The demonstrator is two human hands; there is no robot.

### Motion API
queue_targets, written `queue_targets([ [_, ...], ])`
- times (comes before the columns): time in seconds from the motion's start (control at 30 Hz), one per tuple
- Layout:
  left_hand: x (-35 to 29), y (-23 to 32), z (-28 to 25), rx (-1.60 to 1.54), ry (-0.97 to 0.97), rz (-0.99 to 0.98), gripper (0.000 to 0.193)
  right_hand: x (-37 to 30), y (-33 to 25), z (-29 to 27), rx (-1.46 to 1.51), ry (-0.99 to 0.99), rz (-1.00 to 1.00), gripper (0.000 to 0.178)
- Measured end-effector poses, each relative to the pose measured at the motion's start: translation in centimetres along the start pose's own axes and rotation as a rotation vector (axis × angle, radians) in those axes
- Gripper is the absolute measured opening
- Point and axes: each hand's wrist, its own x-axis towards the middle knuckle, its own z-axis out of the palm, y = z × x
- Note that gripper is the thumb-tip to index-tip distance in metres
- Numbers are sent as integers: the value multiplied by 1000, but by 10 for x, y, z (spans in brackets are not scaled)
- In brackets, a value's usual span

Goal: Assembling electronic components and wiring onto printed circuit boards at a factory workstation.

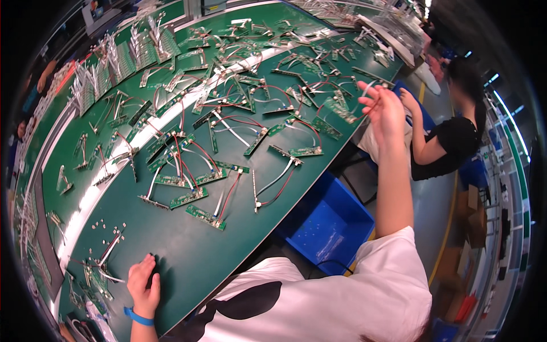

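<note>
Many small green circuit boards, joined in pairs by red, black and white wires, lie scattered over the green table. My left hand, with a blue band at the wrist, rests on the near left of the table, fingers stretched out and nothing in them. Beside it is a heap of wired boards. My right arm reaches out to the right, and my right hand is raised near the table's right edge, fingers apart. A blurred board is close to its fingertips; whether they touch its wires is unclear.
A blue bin stands below the table's edge. Racks of upright boards line the far left. Small white bits lie near my left hand. Another person in black sits at the right, a hand near the table.
</note>
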Motion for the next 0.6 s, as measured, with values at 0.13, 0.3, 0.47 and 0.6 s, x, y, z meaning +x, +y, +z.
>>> queue_targets([
  [0.13,6,7,2,57,-3,-23,22,66,18,-35,-260,206,-135,18],
  [0.3,9,-1,7,59,13,-44,20,192,37,-105,-619,404,-343,22],
  [0.47,9,3,6,124,0,-46,19,264,82,-122,-823,704,-523,21],
  [0.6,15,9,10,150,-3,-50,12,300,121,-155,-850,781,-402,20],
])
